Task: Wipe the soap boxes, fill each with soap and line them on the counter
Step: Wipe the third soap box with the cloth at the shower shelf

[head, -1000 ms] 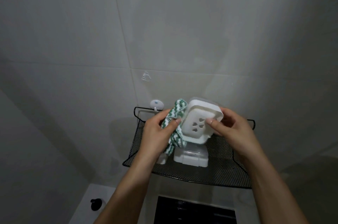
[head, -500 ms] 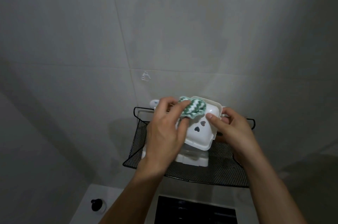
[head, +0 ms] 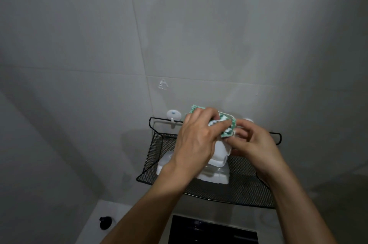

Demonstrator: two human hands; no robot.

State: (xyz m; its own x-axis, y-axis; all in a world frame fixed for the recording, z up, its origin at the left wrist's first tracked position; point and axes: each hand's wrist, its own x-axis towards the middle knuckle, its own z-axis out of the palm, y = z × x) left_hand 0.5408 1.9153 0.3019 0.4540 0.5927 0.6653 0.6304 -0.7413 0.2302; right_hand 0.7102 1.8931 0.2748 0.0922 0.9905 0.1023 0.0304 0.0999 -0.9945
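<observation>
No legible labels. L hand (head: 196, 140) presses green cloth (head: 229, 128) on soap box (head: 221, 152); R hand (head: 253, 142) grips box's right edge, over mesh shelf (head: 249, 190).

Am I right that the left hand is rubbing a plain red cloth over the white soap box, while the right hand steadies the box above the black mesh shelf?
Not quite: the cloth is green and white, not plain red, as the head view shows. The rest holds: the left hand presses it onto the white soap box, and the right hand steadies the box above the black mesh shelf.
</observation>
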